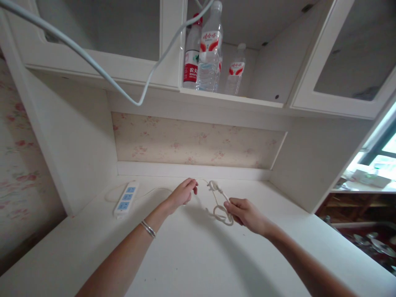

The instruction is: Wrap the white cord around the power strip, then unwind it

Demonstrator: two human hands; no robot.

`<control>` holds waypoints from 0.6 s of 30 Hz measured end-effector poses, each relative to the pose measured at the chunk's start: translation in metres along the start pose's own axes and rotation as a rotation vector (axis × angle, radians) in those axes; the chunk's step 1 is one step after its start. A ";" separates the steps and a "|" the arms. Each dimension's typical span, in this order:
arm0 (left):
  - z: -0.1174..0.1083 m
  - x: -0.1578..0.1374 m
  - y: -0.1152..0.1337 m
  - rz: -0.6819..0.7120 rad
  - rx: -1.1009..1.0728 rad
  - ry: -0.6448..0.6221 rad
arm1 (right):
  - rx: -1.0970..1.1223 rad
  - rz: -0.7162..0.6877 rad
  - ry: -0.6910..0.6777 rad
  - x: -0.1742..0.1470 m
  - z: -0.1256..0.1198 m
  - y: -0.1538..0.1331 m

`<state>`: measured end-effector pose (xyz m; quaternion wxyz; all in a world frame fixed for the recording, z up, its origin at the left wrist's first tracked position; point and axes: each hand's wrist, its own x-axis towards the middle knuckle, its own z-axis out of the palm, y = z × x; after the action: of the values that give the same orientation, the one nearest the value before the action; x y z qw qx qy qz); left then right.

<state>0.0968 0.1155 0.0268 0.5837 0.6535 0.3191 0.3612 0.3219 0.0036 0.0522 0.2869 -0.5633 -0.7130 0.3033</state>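
Observation:
My right hand (244, 214) is closed around a bundle of off-white power cord (228, 218), which hangs in loops above the white desktop (185, 255). The bundle's far end is twisted together like a knot. To its left, my left hand (185, 192) is closed in a pinch on a thin stretch of the same cord, which runs on toward the bundle. A bracelet (148, 229) circles the left wrist. On the desktop at the left lies a white power strip (126, 200) with blue socket faces; a thin cord leads from it toward my left hand.
Above the desk hangs a white cabinet (232, 101), its open shelf holding several plastic bottles (210, 49). A pale cable (102, 72) droops across the upper left, close to the camera. Side panels (321, 156) bound the desk. A window and another counter (365, 187) are at far right.

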 end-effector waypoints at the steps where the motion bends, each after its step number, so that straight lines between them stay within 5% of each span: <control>1: 0.003 0.001 -0.001 -0.006 -0.036 0.019 | 0.150 0.013 -0.002 0.002 0.003 -0.001; 6: 0.025 -0.004 0.000 -0.017 -0.040 -0.044 | 0.569 -0.049 0.006 0.019 0.026 -0.011; 11: 0.049 -0.023 0.002 0.157 0.075 -0.238 | 0.418 -0.052 0.121 0.040 0.037 -0.024; 18: 0.061 -0.031 -0.014 0.226 0.391 0.158 | 0.225 0.020 0.277 0.054 0.042 -0.025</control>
<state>0.1316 0.0591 0.0068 0.3752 0.7554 0.3524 0.4055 0.2640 0.0475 0.0472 0.4408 -0.5710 -0.6225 0.3036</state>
